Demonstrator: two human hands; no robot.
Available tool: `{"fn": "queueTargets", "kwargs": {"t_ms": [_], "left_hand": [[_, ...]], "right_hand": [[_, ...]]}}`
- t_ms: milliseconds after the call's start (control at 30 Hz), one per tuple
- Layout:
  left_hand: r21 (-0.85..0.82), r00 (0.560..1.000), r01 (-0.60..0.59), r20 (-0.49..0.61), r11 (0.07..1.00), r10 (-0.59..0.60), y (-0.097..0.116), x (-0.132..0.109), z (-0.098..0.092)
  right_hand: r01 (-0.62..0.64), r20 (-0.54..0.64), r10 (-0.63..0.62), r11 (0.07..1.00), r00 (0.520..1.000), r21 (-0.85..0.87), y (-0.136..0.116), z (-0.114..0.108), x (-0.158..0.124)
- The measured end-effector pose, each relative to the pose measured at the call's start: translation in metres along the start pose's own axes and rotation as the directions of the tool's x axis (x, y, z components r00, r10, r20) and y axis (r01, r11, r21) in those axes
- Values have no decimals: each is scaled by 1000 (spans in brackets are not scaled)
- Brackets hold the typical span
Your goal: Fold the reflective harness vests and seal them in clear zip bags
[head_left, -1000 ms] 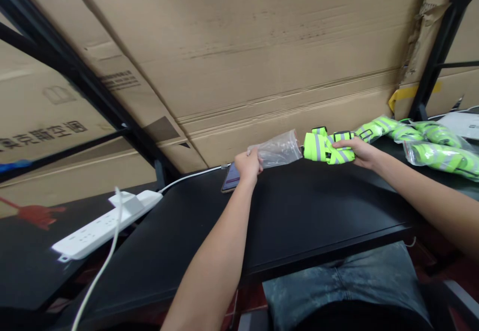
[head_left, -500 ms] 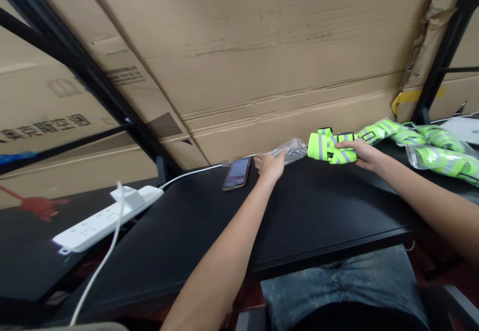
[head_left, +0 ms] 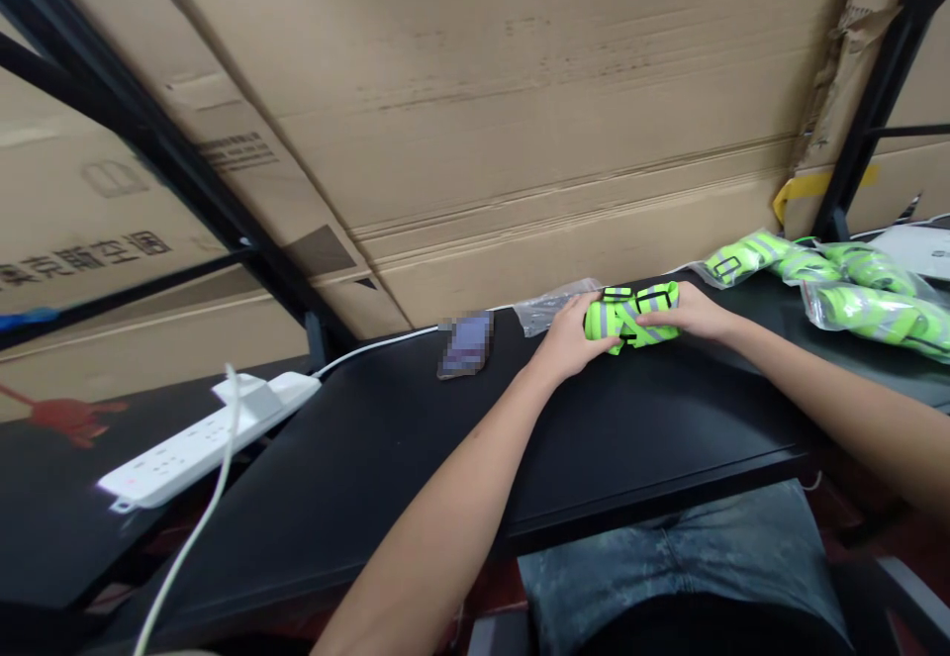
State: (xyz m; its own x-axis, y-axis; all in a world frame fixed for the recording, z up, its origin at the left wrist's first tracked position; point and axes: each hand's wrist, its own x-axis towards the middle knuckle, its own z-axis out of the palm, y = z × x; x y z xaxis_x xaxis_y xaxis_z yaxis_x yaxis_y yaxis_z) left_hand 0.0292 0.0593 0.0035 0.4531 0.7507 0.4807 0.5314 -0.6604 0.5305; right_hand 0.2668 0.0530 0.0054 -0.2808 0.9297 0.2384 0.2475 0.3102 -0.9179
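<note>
A folded bundle of neon-yellow reflective straps [head_left: 630, 320], with grey stripes and black buckles, is held between both hands just over the black table. My left hand [head_left: 573, 337] is closed on its left end, thumb at the front. Around its right end my right hand [head_left: 687, 314] is closed, thumb across the front face. A clear plastic bag [head_left: 540, 312] lies flat behind and to the left of my left hand, partly hidden by it. No part of the bag shows around the bundle.
Several bagged neon-yellow bundles [head_left: 880, 315] lie at the right. A phone [head_left: 466, 344] is left of my hands. Farther left are a white power strip [head_left: 208, 438] with a cable and a red toy-like object [head_left: 70, 419]. Cardboard [head_left: 520, 122] stands behind the black table [head_left: 416, 458].
My left hand has let go of the plastic bag and moved right onto the strap bundle. The bundle has shifted slightly left and down in my right hand.
</note>
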Motion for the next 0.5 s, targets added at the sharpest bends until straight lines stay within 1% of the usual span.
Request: {"fn": "queueTargets", "kwargs": {"t_ms": [67,167,267,300,367,433,467,500], "left_hand": [[36,999,-33,-18,999,33,-1,0,-3],[75,997,-65,-28,995,68,3,0,-6],[90,998,-56,-10,994,57,8,0,-8],[91,999,-48,9,995,48,9,0,-8],[90,997,-39,70,995,33,8,-1,-8],[85,990,-43,140,995,31,7,-1,-8],[84,985,-49,168,995,34,6,-1,-7],[84,981,-58,189,995,41,5,-2,-6]], "right_hand": [[6,-61,-5,1000,998,12,0,1,1],[-3,-177,3,1000,984,2,3,2,6],[-2,-274,-7,999,962,-35,11,-1,12],[-22,-299,10,999,954,-37,14,-3,14],[-121,-343,110,993,933,-10,17,-6,16],[-256,-374,245,966,895,20,17,-9,15],[-307,-385,290,952,876,19,16,-10,14],[-332,-390,308,943,868,5,14,-10,13]]}}
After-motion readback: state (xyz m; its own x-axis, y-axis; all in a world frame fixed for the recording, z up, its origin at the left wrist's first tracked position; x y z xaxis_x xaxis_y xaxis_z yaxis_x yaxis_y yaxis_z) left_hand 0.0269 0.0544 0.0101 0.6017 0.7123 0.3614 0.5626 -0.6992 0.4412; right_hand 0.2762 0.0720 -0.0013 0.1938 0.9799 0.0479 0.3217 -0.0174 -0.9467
